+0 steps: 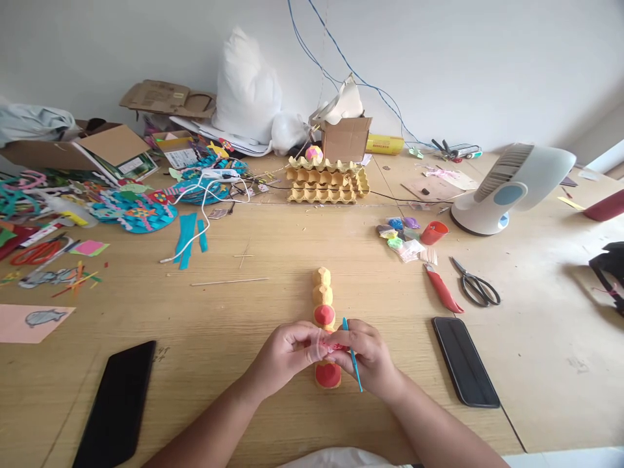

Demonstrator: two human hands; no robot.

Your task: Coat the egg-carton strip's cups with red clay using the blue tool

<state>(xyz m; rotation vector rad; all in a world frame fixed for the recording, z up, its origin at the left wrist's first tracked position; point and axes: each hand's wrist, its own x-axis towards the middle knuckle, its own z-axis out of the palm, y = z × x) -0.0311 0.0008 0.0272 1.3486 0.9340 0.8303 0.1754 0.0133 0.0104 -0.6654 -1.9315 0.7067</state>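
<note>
A strip of egg carton cups [322,294] lies on the table, pointing away from me; some of its cups carry a red, clay-like covering and the far ones are bare yellow. Above it my left hand [292,351] pinches one side of a small clear plastic packet [334,347] with red stuff inside. The fingers of my right hand [363,354] close on the packet's other side. A thin blue modelling tool [357,370] is also tucked between the right fingers, sticking out both ways. Part of the strip is hidden beneath my hands.
Two phones, a black one [117,403] at left and another [465,361] at right, flank my arms. Scissors [475,285], a red-handled cutter [442,289], clay packets [397,235] and a fan [507,185] stand or lie right. Egg cartons [326,182] sit behind.
</note>
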